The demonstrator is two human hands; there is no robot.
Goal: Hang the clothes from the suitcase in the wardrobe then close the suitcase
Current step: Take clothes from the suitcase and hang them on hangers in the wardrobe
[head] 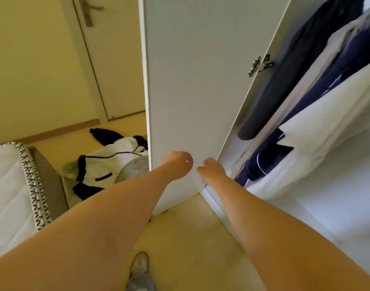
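Both my bare arms reach forward in front of the open white wardrobe door [188, 80]. My left hand [177, 165] is curled into a fist before the door's lower part, with nothing visible in it. My right hand [212, 170] is just beside it near the door's hinge edge, fingers also curled and nothing seen in them. Inside the wardrobe on the right hang dark garments [301, 66] and white ones [326, 120]. On the floor at the left, partly hidden by the door, lies the pale green suitcase [67, 175], with a white and black jacket [108, 162] and a grey garment [133, 166] on it.
A bed with a white mattress [5, 185] stands at the left, close to the suitcase. A closed room door [115, 59] is behind it. My shoe [140, 265] is on the beige floor below the wardrobe door.
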